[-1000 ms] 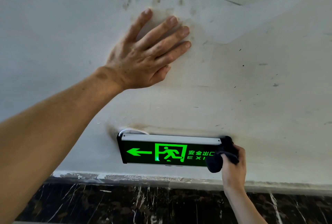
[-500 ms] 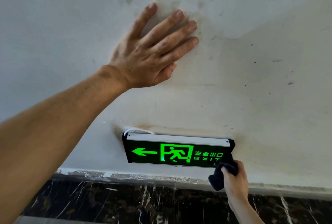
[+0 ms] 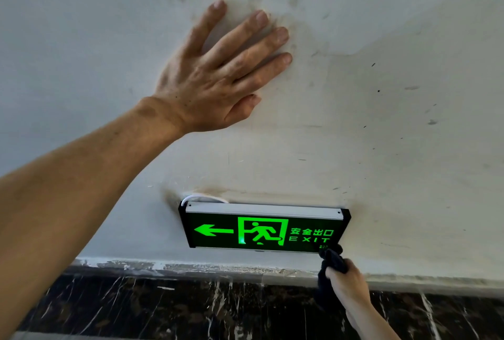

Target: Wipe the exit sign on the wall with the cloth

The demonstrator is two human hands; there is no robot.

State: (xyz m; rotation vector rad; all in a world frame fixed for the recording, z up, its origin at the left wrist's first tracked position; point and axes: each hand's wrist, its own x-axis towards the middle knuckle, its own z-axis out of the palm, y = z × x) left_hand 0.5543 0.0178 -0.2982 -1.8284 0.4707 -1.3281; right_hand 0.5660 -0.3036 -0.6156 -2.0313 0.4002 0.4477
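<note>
A lit green exit sign (image 3: 261, 230) with a left arrow, a running figure and the word EXIT is fixed low on the white wall. Its top edge is a silver strip. My right hand (image 3: 346, 283) grips a dark cloth (image 3: 331, 262) bunched up just below the sign's lower right corner; the cloth's tip touches that corner. My left hand (image 3: 221, 72) lies flat on the wall well above the sign, fingers spread, holding nothing.
The white wall (image 3: 395, 135) is stained and scuffed around my left hand. A white cable (image 3: 203, 199) loops out behind the sign's top left corner. Below the sign runs a dark marble skirting (image 3: 191, 307) with a chipped paint edge.
My right hand has slid the cloth down from the sign's right end to below its lower right corner, uncovering the right end. My left hand stays pressed on the wall.
</note>
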